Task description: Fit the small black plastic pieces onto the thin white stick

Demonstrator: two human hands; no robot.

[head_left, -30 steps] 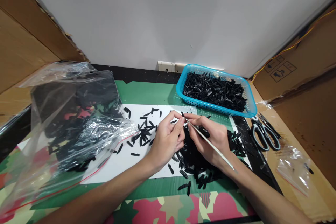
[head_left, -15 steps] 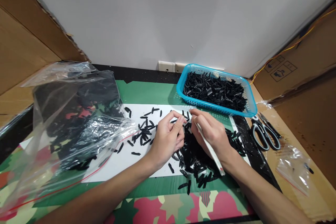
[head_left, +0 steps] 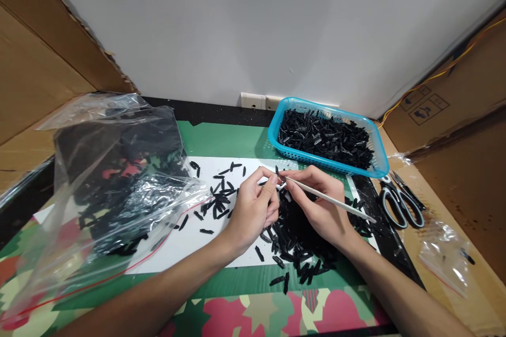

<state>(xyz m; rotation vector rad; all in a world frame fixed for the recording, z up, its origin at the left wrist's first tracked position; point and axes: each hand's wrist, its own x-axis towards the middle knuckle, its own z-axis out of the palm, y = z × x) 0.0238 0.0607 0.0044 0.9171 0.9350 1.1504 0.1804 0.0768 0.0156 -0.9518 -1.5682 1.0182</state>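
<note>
My left hand (head_left: 255, 202) is closed in a pinch, thumb against forefinger, with a small black strip (head_left: 277, 170) showing at the fingertips. Close against it, my right hand (head_left: 322, 197) grips a thin white stick-like tool (head_left: 336, 201) like a pen. The tool's tip meets the left fingertips, and what it touches there is too small to make out. Beneath the right hand lies a heap of black strips (head_left: 290, 239), partly hidden by the hand. More loose black strips (head_left: 219, 202) are scattered on the white paper (head_left: 166, 258) left of my hands.
A blue plastic basket (head_left: 274, 139) full of black strips stands behind my right hand. A clear zip bag (head_left: 118, 179) with black strips inside lies at left. Scissors (head_left: 399, 205) and a small clear bag (head_left: 445, 258) rest on cardboard at right. Cardboard walls flank both sides.
My right hand has turned, so the white tool has swung from pointing steeply down toward me to lying nearly level, its tip now at the left fingertips. The left hand has hardly moved.
</note>
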